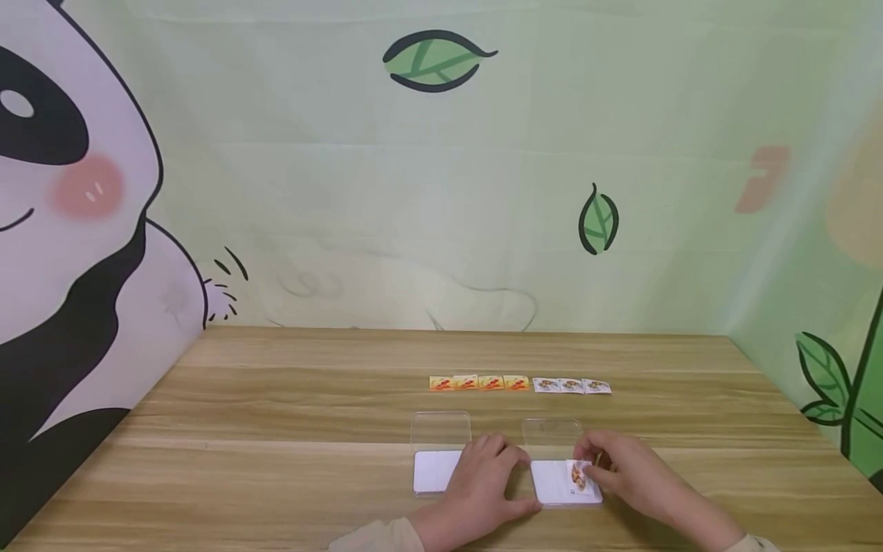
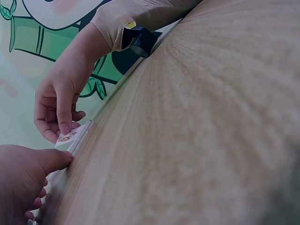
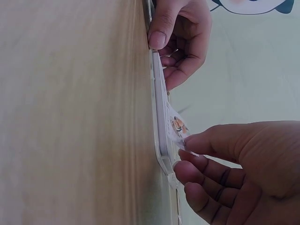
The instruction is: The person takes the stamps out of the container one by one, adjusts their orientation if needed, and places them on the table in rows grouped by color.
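A clear hinged plastic box [image 1: 535, 497] lies with its lid [image 1: 552, 435] folded back, a white block [image 1: 549, 481] filling its base. My left hand [image 1: 483, 479] holds the box's left end, thumb at the near corner and fingers at the far side. Over the block's right end, my right hand [image 1: 631, 471] pinches a small white paper slip [image 1: 578, 478] with a food picture. In the right wrist view the slip [image 3: 178, 125] bends up from the block toward the thumb and finger. The left wrist view shows my left thumb [image 2: 58, 159] against the box edge.
A second clear box [image 1: 433, 471], its lid [image 1: 440, 429] also folded back, lies partly behind my left hand. Farther back, a row of several orange-yellow slips [image 1: 479, 383] continues into three white picture slips [image 1: 571, 386]. A printed cloth backdrop [image 1: 441, 192] stands behind the wooden table [image 1: 276, 429].
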A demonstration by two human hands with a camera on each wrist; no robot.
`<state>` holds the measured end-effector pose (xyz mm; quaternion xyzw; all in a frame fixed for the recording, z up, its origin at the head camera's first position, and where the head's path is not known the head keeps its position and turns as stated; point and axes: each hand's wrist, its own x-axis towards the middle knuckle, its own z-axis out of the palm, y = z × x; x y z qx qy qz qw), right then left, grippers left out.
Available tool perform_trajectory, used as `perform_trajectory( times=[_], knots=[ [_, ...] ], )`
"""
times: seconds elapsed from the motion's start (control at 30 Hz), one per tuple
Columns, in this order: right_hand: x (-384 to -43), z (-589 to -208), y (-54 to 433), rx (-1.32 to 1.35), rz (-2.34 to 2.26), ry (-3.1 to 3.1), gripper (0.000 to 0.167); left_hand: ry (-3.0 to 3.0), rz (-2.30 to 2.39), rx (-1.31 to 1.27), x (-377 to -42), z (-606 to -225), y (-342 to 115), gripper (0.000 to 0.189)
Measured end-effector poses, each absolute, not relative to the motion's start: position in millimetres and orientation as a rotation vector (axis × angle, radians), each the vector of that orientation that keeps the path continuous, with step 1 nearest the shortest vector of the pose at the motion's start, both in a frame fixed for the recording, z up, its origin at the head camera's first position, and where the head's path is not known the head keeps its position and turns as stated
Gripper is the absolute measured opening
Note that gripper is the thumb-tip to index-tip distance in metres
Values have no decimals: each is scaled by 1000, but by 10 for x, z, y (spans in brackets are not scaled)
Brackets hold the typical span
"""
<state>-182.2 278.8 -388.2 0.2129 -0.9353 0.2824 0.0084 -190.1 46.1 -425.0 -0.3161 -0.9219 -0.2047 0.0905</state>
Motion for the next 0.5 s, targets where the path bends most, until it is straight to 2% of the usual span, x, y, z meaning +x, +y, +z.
perform_trajectory(
  times=[0.5],
  knots=[
    [-1804, -3852, 2789, 622, 830, -2929, 10, -2712, -597, -947, -1922, -4270, 470, 44]
  ],
)
